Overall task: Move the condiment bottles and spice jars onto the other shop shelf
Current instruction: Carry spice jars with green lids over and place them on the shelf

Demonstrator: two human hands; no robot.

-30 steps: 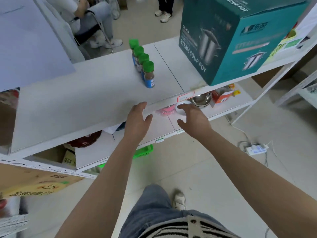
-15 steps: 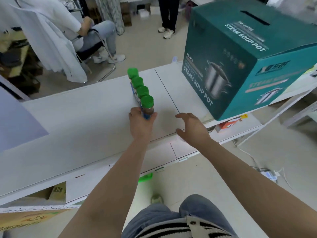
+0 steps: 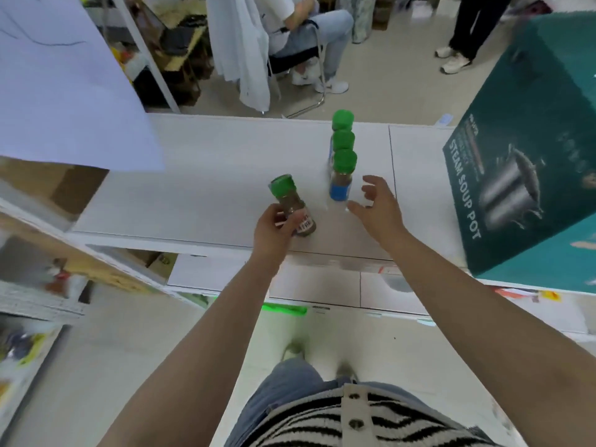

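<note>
My left hand (image 3: 274,230) grips a green-capped spice jar (image 3: 292,204) of brown powder, lifted and tilted left just above the white shelf top (image 3: 200,195). Three more green-capped jars stand in a row going away from me; the nearest jar (image 3: 342,175) has a blue label, the middle jar (image 3: 343,140) and the far jar (image 3: 342,119) stand behind it. My right hand (image 3: 377,208) hovers with fingers spread just right of the nearest standing jar, not touching it.
A large teal "STEAM SOUP POT" box (image 3: 529,175) stands on the shelf at the right. A white sheet (image 3: 64,91) overhangs the left. Lower shelves (image 3: 322,285) run below the front edge. A seated person (image 3: 290,33) and a standing person (image 3: 464,30) are beyond the shelf.
My left hand closed on the nearest jar, lifted it from the row and pulled it left. My right hand rose from the shelf edge toward the remaining jars.
</note>
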